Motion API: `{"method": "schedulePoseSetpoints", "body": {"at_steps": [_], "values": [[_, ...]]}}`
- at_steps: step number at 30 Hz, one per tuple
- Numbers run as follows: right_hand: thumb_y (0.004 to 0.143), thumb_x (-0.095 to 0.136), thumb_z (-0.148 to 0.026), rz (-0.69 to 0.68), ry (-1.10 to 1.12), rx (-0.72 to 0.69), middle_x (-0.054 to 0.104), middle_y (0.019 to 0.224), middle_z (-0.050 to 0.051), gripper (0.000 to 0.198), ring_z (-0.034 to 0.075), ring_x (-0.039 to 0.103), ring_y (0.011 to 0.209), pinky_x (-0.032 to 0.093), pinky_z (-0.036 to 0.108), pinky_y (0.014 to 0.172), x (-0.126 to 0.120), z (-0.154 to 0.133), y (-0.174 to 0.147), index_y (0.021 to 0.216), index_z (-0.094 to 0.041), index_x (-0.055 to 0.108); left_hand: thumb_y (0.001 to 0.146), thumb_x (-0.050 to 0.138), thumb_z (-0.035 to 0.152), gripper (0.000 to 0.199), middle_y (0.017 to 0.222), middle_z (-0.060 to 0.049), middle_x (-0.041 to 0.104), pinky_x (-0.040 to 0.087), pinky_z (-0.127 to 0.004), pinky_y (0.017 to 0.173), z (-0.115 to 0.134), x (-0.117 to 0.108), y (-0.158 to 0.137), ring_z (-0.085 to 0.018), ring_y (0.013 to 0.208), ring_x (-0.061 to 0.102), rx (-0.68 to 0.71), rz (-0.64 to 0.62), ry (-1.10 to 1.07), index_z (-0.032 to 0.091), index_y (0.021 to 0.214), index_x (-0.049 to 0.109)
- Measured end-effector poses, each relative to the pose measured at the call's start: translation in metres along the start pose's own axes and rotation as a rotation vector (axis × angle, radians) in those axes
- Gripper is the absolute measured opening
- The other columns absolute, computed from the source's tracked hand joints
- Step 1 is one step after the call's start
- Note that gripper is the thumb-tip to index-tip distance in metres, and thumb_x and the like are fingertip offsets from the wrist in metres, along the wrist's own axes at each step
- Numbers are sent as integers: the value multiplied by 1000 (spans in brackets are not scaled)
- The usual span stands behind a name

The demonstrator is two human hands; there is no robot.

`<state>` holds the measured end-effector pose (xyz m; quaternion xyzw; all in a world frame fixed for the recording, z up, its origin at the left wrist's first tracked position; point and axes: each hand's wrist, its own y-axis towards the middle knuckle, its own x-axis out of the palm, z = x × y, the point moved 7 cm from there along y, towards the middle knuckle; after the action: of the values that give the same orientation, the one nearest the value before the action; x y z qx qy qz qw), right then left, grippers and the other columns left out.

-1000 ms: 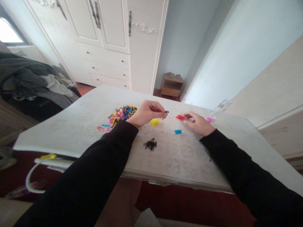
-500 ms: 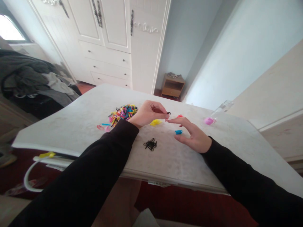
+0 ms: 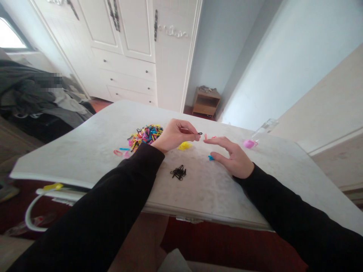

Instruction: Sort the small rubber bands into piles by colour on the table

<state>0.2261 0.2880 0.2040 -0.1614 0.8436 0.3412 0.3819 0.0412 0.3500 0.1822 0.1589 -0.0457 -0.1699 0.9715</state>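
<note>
My left hand (image 3: 180, 134) is closed in a pinch above the table, with a small black looped plastic clip (image 3: 200, 133) at its fingertips. To its right, my right hand (image 3: 231, 154) has thumb and index finger spread apart. A small pink clip (image 3: 205, 136) shows at the tip of that index finger; whether it sticks there or lies behind cannot be made out. Beside the right thumb is a little group of blue clips (image 3: 210, 158), partly covered. Some red clips (image 3: 214, 137) lie behind the right fingers. Yellow clips (image 3: 185, 146) sit below the left hand, black clips (image 3: 178, 172) nearer me.
A mixed heap of coloured clips (image 3: 146, 136) lies left of my left wrist, with a few loose pink and blue clips (image 3: 117, 152) before it. A clear container with a pink end (image 3: 250, 143) lies at right on the white table (image 3: 227, 200). A wardrobe (image 3: 124, 45) stands beyond.
My hands have drawn slightly apart. The reddish clip that hung between them now shows at my right index fingertip, while the black clip stays in my left hand. The right thumb covers more of the blue clips.
</note>
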Motion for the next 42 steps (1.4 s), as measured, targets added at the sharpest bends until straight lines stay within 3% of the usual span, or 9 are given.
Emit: {"method": "schedulePoseSetpoints", "body": {"at_steps": [3,5,9,15,24,28,31,34,42], "values": [[92,64,-33,153,-178,161,80,116,8,24,30,71,114,53,51,106,-25,25,3,108,-24,79,61,91,22,21,73,-7,78,59,-27,65,0,-6,1,-17,69,74,19,84,8,13,70,75],[89,64,-32,172,-301,269,82,111,7,19,32,72,114,50,54,108,-35,43,4,96,-24,80,61,91,22,20,73,-7,78,59,-27,65,0,-9,2,-17,70,74,33,123,20,13,70,74],[88,66,-35,93,-463,445,83,107,6,18,37,71,116,45,63,110,-36,70,4,88,-26,82,63,89,22,18,70,-7,76,58,-26,62,1,-9,1,-17,68,74,45,131,49,13,70,75],[88,65,-37,-7,-489,468,82,112,5,21,36,71,118,48,59,106,-25,75,4,92,-27,82,74,78,24,13,61,-5,72,52,-23,57,11,-6,-1,-12,56,68,84,74,75,13,67,75],[87,64,-36,32,-434,423,83,106,6,19,34,73,111,51,55,103,-28,75,4,87,-26,80,75,72,23,14,56,-3,68,45,-22,51,15,-4,-3,-12,51,64,82,49,110,13,65,74],[89,63,-35,110,-280,249,80,107,9,20,31,73,108,53,51,104,-29,50,7,96,-23,78,75,71,20,13,56,-3,69,45,-22,51,16,-1,-5,-11,51,63,55,5,138,12,65,76],[92,64,-35,32,-174,20,76,124,9,24,30,68,119,51,52,108,-17,17,7,111,-26,75,75,72,19,12,55,-3,68,45,-22,51,15,3,-6,-12,51,63,24,-40,162,12,67,77],[95,65,-34,-52,-152,-110,67,142,9,31,32,62,130,47,57,111,-3,-6,3,124,-29,72,75,72,20,12,54,-3,68,45,-22,50,15,7,-7,-13,50,63,4,-83,181,12,69,78],[100,61,-33,-120,-133,-175,63,148,11,41,32,58,135,46,57,113,11,-13,-3,141,-30,63,77,75,24,13,58,-4,69,45,-23,51,13,10,-9,-13,53,65,4,-134,198,12,73,80]]}}
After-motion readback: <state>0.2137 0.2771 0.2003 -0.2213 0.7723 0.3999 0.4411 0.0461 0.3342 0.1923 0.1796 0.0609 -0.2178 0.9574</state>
